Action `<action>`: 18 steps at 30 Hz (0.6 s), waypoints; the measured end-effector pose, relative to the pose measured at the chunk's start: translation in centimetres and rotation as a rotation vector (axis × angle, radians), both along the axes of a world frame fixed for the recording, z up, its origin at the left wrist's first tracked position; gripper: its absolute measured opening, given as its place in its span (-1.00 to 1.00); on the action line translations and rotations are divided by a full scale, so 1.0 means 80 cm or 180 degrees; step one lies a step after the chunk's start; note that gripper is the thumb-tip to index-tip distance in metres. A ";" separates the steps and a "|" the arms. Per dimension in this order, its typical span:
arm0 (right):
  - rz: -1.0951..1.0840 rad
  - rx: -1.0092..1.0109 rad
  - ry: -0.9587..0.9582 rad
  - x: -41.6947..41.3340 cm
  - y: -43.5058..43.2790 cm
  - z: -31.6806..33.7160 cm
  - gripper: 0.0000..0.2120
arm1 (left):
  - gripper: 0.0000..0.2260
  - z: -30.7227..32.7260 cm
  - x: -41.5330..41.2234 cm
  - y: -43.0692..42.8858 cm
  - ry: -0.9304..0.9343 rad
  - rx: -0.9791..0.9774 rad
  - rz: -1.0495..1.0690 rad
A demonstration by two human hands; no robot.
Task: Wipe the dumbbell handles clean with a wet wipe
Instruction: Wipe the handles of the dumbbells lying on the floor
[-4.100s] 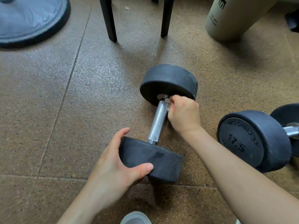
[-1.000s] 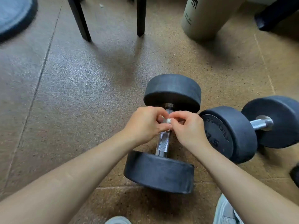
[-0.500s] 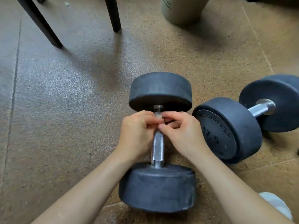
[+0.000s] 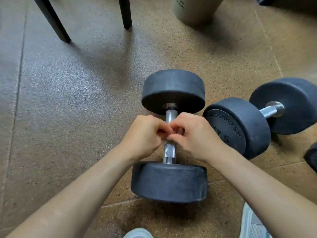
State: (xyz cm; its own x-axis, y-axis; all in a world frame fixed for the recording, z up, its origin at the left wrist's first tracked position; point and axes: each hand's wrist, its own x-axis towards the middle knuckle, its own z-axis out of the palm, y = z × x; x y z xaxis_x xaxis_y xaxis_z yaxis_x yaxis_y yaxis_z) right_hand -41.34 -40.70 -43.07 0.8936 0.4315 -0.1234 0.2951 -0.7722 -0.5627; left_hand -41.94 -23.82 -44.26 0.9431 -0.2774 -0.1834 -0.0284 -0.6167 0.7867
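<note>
A dumbbell with black rubber heads [image 4: 173,86] lies on the floor, pointing away from me. Its knurled metal handle [image 4: 169,151] shows above and below my hands. My left hand [image 4: 145,134] and my right hand [image 4: 195,134] meet over the middle of the handle, fingertips pinched together. The wet wipe is hidden inside the fingers. A second dumbbell [image 4: 240,127], marked 17.5, lies just to the right, and its handle [image 4: 271,110] is bare.
Two black chair legs [image 4: 51,19] [image 4: 126,14] stand at the back left. A beige cylinder [image 4: 195,9] stands at the back. My shoes [image 4: 139,233] [image 4: 252,224] are at the bottom edge. A dark object [image 4: 312,157] sits at the right edge.
Four seconds ago my left hand held the near head while my right worked alone at the handle's far end. Both hands now pinch together and have slid a little toward the handle's middle.
</note>
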 end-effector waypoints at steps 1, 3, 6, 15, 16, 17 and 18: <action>0.0100 -0.0103 -0.0038 0.002 0.001 0.003 -0.86 | -0.83 0.003 -0.003 0.003 0.0082 -0.0097 0.0026; 0.0212 -0.0282 -0.0066 0.009 0.003 0.006 -0.87 | -0.84 0.011 -0.017 0.016 0.0288 -0.0335 0.0305; 0.0401 -0.0365 0.0206 0.009 0.002 0.012 -0.93 | -0.50 0.026 -0.069 0.037 0.0630 -0.0167 0.0374; 0.0293 -0.0537 -0.0112 0.029 -0.004 0.008 -0.74 | -0.15 0.035 -0.133 0.005 0.0846 0.0194 0.0698; 0.0224 -0.0438 -0.0076 0.024 -0.008 0.009 -0.72 | -0.17 0.036 -0.135 0.002 0.0763 0.0261 0.0678; 0.0314 -0.0386 0.0006 0.016 -0.009 0.011 -0.72 | -0.19 0.038 -0.138 -0.001 0.0700 0.0298 0.0666; 0.0440 -0.0393 0.0144 0.006 -0.011 0.013 -0.73 | -0.21 0.040 -0.141 -0.002 0.0632 0.0310 0.0659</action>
